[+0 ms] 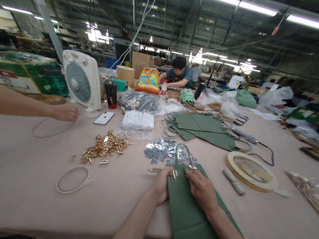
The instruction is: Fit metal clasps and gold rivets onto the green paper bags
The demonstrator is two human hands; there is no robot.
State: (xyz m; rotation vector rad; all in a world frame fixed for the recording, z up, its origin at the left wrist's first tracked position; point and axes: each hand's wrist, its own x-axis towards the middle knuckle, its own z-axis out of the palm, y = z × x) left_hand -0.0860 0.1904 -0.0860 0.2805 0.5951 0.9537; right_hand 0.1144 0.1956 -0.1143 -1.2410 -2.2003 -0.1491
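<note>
A dark green bag panel with a looped, plastic-wrapped handle lies in front of me, overhanging the table's near edge. My left hand grips its upper left edge, with the thumb on top beside a gold buckle at the handle's left end. A gold strip shows just left of that hand. My right hand has its fingers bent together at the other gold buckle, by the handle's right end. The fingertips partly cover this buckle.
Beyond the panel lie silver metal plates and a pile of gold buckles. More green panels are stacked behind. Tape rolls and a soldering-iron-like tool are at right. Another person's hand reaches in from the left near a fan.
</note>
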